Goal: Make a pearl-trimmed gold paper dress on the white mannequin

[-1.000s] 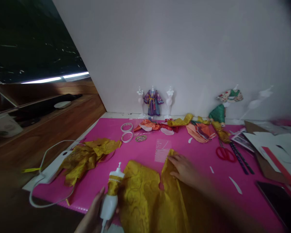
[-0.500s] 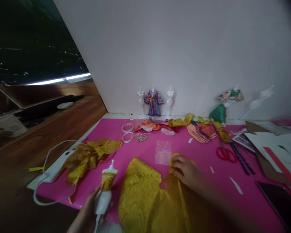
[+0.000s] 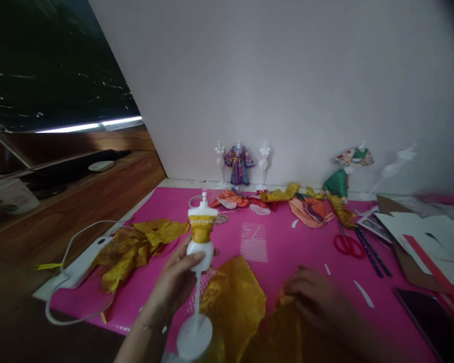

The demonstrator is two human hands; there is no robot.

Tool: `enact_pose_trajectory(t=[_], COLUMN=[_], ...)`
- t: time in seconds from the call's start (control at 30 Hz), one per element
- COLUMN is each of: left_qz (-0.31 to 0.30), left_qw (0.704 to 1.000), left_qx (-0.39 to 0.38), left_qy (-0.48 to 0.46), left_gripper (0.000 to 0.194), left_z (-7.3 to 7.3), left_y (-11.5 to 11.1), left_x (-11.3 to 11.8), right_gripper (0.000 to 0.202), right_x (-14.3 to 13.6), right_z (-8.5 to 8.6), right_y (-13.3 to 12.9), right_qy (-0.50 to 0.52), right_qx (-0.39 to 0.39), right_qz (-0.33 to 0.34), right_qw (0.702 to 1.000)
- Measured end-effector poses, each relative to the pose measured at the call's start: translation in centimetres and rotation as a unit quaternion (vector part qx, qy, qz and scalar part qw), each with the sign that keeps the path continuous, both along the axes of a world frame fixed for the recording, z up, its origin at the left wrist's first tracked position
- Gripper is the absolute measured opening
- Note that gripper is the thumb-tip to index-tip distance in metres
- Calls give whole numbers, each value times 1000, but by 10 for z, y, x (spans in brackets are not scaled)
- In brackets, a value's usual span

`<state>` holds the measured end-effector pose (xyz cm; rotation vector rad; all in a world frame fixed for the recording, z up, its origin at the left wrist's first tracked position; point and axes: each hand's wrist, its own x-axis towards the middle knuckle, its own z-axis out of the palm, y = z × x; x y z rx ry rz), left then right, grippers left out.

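Note:
A small white mannequin (image 3: 201, 248) with a yellow cloth band and a row of beads round its chest is held by my left hand (image 3: 187, 262), whose fingers wrap its lower body. Its stem and round base hang below the hand. My right hand (image 3: 310, 290), slightly blurred, pinches the edge of the yellow fabric (image 3: 238, 297) at the lower middle. That fabric lies partly behind the mannequin's base and runs down out of view.
On the pink mat (image 3: 280, 242) are crumpled yellow cloth (image 3: 144, 242), a bead sheet (image 3: 253, 244), red scissors (image 3: 348, 246) and orange scraps (image 3: 310, 210). A power strip (image 3: 87, 262) sits left, a dark tablet (image 3: 431, 322) right. Dressed mannequins (image 3: 239, 164) stand along the wall.
My left hand has raised the mannequin and moved it right, over the mat. My right hand has moved right and down with the yellow fabric, which has shifted and folded.

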<state>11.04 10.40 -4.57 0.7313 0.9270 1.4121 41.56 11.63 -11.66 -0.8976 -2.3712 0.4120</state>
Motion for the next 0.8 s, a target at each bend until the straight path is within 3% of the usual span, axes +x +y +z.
enact_pose_trajectory(t=[0.1,0.17,0.23,0.33,0.53,0.63,0.8], left_qz=[-3,-4,-19,-68,-181,-240,-298], left_qw=[995,990,988,991,982,970,953], left_qx=[94,134,137,100,44,28,8], left_qy=[-37,-51,-65,-59,-18,8,52], left_gripper=[41,38,38,41,41,36,40], left_z=[15,17,12,-6,-49,-54,-50], left_y=[24,38,48,56,50,46,43], left_x=[22,39,59,89,124,128,127], right_gripper=[17,20,30,34,21,20,16], right_x=[-2,-4,-6,-8,-8,-5,5], right_z=[9,12,13,16,39,46,49], right_y=[-12,-18,-24,-31,-35,-29,-17], right_qy=[0,-3,-2,-1,36,52,136], right_qx=[24,48,81,100,-5,-83,-185], right_qz=[21,38,35,22,1,-35,-104], right_qw=[999,998,996,995,999,995,968])
